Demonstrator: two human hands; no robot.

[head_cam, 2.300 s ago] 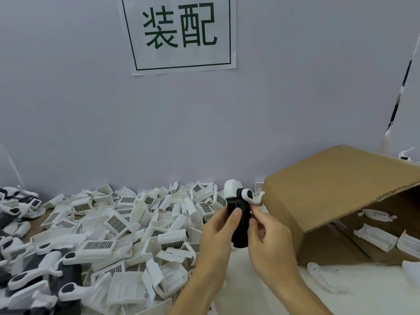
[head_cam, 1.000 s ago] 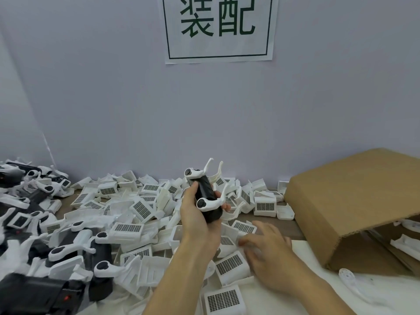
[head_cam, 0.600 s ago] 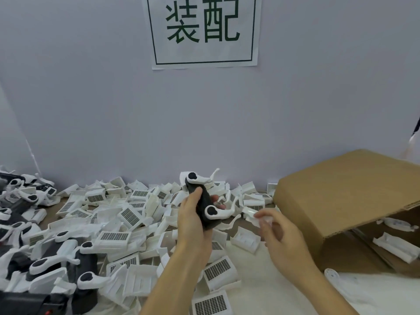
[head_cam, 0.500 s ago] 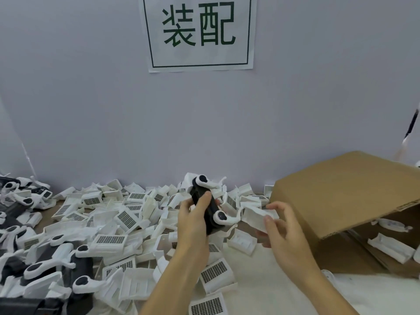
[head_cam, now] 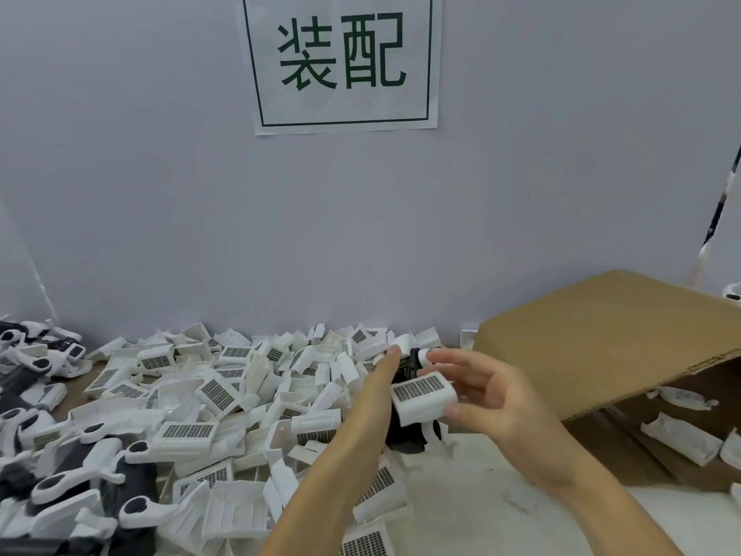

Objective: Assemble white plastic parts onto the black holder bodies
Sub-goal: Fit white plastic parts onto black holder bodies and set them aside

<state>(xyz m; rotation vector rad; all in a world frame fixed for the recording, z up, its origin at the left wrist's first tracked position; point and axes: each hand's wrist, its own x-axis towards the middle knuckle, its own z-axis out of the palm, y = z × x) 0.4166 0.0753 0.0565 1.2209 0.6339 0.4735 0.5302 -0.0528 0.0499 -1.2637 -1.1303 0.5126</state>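
Black holder body (head_cam: 405,429) centre frame, gripped in my left hand (head_cam: 371,407). Right hand (head_cam: 487,399) pinches white grille cover (head_cam: 424,396) against it; seating unconfirmed. Finished units (head_cam: 76,487) lower left; loose white parts (head_cam: 224,395) heaped, many remaining.

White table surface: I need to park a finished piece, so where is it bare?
Bare white table surface shows between the heap of white gridded plastic parts and the tipped brown cardboard box. Leftward is crowded.
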